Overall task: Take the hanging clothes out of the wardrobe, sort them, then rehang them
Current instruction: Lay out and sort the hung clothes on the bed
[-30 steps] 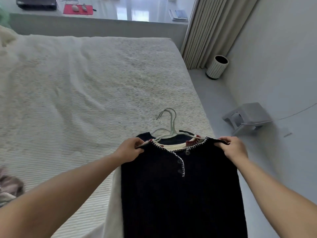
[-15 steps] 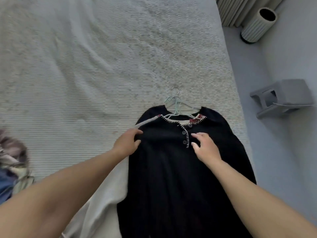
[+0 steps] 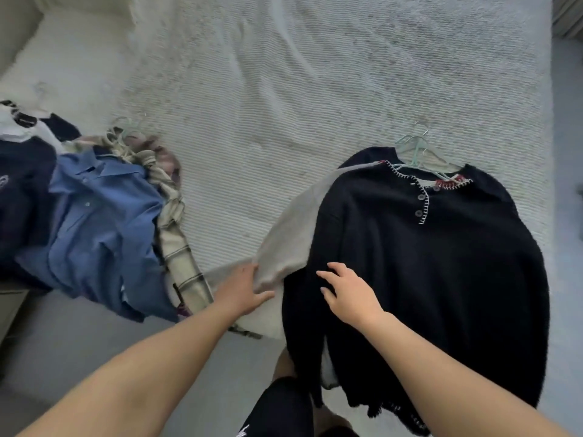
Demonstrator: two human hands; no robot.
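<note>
A black knit top [image 3: 441, 263] with white stitched trim lies flat on the bed, over a pale beige garment [image 3: 293, 228]; their light green hangers [image 3: 416, 149] stick out at the neck. My left hand [image 3: 243, 288] lies with straight fingers on the beige sleeve's end. My right hand [image 3: 350, 291] rests with spread fingers on the black top's left side. At the bed's left edge lies a heap of clothes on hangers: a blue shirt [image 3: 97, 222], a cream checked garment [image 3: 176, 234] and a dark navy top [image 3: 22, 200].
The white textured bedspread [image 3: 284, 89] stretches far beyond the clothes. Grey floor [image 3: 79, 348] runs along the near edge of the bed and at the far right. My legs in black shorts [image 3: 280, 405] stand against the bed.
The view swung left and down, bringing the heap of clothes into sight. Both hands slid down from the neckline to the lower sleeve area. The black top lies flat.
</note>
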